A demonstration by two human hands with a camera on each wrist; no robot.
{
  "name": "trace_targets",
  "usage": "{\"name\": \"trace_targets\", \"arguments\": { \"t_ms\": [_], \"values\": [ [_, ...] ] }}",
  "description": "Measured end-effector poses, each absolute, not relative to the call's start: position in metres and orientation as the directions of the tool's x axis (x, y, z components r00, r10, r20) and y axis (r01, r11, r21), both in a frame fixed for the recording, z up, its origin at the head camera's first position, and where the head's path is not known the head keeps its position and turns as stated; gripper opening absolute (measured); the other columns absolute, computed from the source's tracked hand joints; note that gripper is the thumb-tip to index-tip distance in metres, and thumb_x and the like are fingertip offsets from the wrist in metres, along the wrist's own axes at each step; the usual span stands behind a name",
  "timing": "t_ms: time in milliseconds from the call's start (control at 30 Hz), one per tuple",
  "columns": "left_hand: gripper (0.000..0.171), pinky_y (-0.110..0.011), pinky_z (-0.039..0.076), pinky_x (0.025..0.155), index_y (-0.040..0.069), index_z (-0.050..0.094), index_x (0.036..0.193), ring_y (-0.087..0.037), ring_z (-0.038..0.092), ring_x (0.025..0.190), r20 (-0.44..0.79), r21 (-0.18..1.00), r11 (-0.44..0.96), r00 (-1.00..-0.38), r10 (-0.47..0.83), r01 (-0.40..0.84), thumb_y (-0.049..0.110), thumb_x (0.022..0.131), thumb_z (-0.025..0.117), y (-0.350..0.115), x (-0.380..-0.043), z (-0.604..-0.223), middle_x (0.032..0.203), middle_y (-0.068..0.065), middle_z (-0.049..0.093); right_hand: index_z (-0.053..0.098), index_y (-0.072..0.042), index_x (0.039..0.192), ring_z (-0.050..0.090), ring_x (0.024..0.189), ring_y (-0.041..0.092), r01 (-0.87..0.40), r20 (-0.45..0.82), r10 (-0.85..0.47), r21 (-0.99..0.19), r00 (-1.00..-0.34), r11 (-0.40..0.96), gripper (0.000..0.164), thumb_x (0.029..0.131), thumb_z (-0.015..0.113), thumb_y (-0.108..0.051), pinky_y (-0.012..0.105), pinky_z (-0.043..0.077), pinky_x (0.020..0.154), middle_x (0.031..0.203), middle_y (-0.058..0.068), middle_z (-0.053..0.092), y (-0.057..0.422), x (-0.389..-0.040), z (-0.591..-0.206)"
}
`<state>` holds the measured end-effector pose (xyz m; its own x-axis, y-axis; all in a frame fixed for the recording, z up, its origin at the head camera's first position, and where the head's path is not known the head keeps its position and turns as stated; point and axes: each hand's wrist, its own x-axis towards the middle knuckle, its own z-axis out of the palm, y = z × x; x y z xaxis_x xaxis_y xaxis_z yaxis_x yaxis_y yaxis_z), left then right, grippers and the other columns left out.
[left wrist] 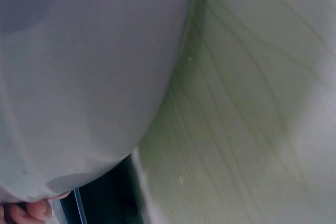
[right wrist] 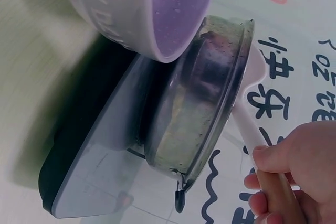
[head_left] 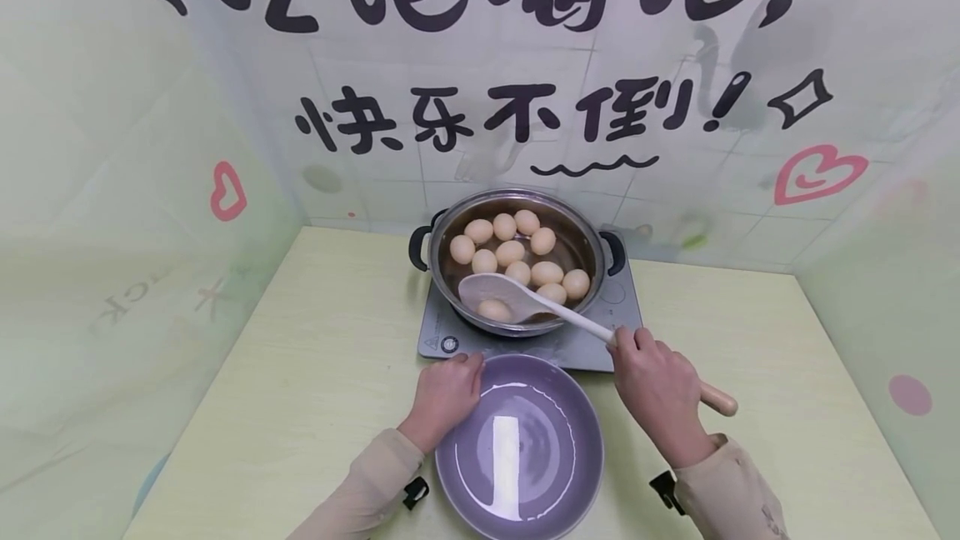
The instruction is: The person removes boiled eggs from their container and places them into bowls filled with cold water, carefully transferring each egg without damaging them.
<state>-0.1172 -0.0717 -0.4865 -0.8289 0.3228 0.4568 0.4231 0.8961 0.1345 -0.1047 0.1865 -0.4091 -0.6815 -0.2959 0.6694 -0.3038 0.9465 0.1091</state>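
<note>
My right hand [head_left: 660, 386] grips the wooden handle of a large white spoon [head_left: 581, 321]. The spoon's broad head is over the near side of a steel pot [head_left: 579, 242], with an egg [head_left: 495, 310] in it. Several light-brown eggs [head_left: 511, 253] lie in the pot. My left hand [head_left: 446, 394] holds the upper left rim of a purple bowl [head_left: 468, 473] in front of the pot. In the right wrist view, the bowl [right wrist: 178, 14] appears tilted beside the pot, with drops inside it. The left wrist view shows mostly the bowl's pale outer wall [left wrist: 100, 77].
Beneath the pot is a grey induction cooker [head_left: 626, 307] on a pale yellow table [head_left: 322, 357]. The pot has black side handles [head_left: 417, 248]. Behind stands a wall covering [head_left: 465, 165] with black writing, and similar sheets close off both sides.
</note>
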Motion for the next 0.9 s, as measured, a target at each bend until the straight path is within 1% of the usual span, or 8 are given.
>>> {"name": "trace_targets", "arguments": {
  "t_ms": [200, 467, 733, 833, 900],
  "values": [
    [0.011, -0.028, 0.034, 0.036, 0.012, 0.060, 0.077, -0.019, 0.049, 0.041, 0.456, 0.130, 0.898, -0.829, 0.323, 0.421, 0.020, 0.083, 0.060, -0.072, -0.117, -0.486, 0.057, -0.002, 0.055, 0.052, -0.001, 0.074, 0.030, 0.034, 0.017, -0.326, 0.622, -0.316, 0.102, -0.717, 0.940, 0.018, 0.075, 0.065, -0.013, 0.029, 0.021, 0.031, 0.054, 0.005, 0.037, 0.188, -0.104, -0.406],
    [0.009, -0.028, 0.034, 0.036, 0.012, 0.062, 0.079, -0.019, 0.049, 0.041, 0.453, 0.142, 0.896, -0.832, 0.320, 0.421, 0.020, 0.083, 0.060, -0.071, -0.117, -0.486, 0.058, -0.002, 0.055, 0.049, -0.002, 0.069, 0.027, 0.032, 0.015, -0.359, 0.587, -0.343, 0.094, -0.733, 0.929, 0.019, 0.078, 0.058, -0.016, 0.030, 0.021, 0.029, 0.050, 0.002, 0.033, 0.188, -0.105, -0.401],
    [0.009, -0.028, 0.033, 0.036, 0.012, 0.061, 0.078, -0.019, 0.048, 0.040, 0.452, 0.143, 0.895, -0.832, 0.320, 0.422, 0.020, 0.083, 0.060, -0.071, -0.117, -0.488, 0.058, -0.002, 0.055, 0.044, -0.005, 0.061, 0.025, 0.031, 0.016, -0.357, 0.541, -0.345, 0.086, -0.767, 0.930, 0.023, 0.075, 0.062, -0.012, 0.031, 0.021, 0.029, 0.046, 0.000, 0.030, 0.186, -0.108, -0.391],
    [0.010, -0.027, 0.033, 0.036, 0.012, 0.061, 0.078, -0.018, 0.048, 0.040, 0.451, 0.141, 0.896, -0.833, 0.321, 0.421, 0.020, 0.083, 0.060, -0.072, -0.117, -0.488, 0.058, -0.002, 0.055, 0.042, -0.007, 0.058, 0.027, 0.031, 0.017, -0.353, 0.509, -0.340, 0.075, -0.791, 0.933, 0.025, 0.076, 0.060, -0.011, 0.032, 0.022, 0.029, 0.045, 0.000, 0.030, 0.185, -0.110, -0.385],
    [0.010, -0.027, 0.033, 0.036, 0.012, 0.061, 0.077, -0.018, 0.048, 0.040, 0.453, 0.138, 0.896, -0.831, 0.322, 0.423, 0.020, 0.083, 0.060, -0.072, -0.117, -0.488, 0.058, -0.002, 0.055, 0.043, -0.008, 0.058, 0.028, 0.031, 0.018, -0.343, 0.471, -0.330, 0.060, -0.818, 0.937, 0.026, 0.077, 0.060, -0.012, 0.034, 0.024, 0.029, 0.044, -0.001, 0.030, 0.185, -0.111, -0.380]
  ]
}}
